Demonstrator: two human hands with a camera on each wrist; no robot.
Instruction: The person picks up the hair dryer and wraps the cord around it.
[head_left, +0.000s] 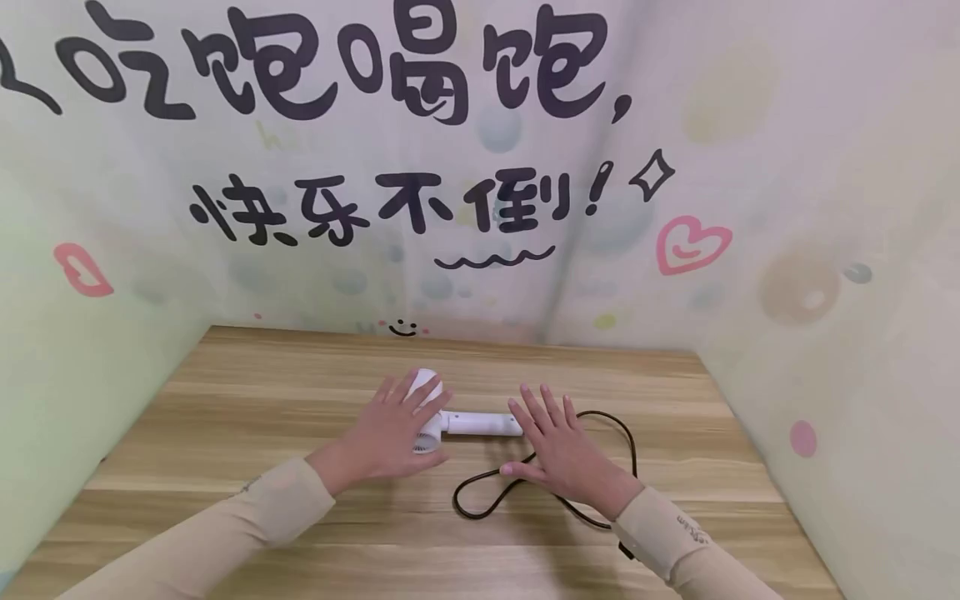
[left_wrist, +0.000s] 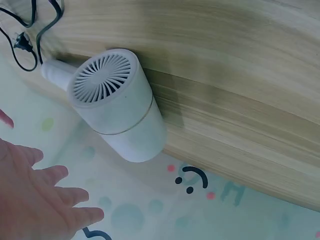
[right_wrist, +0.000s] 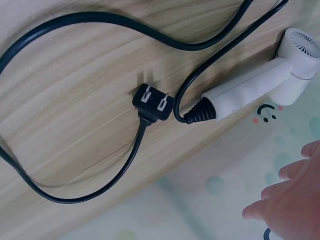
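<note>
Lying near widely spread fingers (head_left: 534, 408), the white hair dryer (left_wrist: 119, 110) shows a slatted grille (left_wrist: 101, 78).

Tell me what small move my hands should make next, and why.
Perhaps lower the left hand onto the dryer and grip it. Neither hand holds anything, and the left one overlaps the dryer in the head view, while the cord lies in loose loops near the right hand; a steadied dryer should be less likely to slide if the cord is tugged.

Head pic: bright, even light w/ soft shadows on tbl (head_left: 300, 375); wrist pics a bit dimmer, cooler.
</note>
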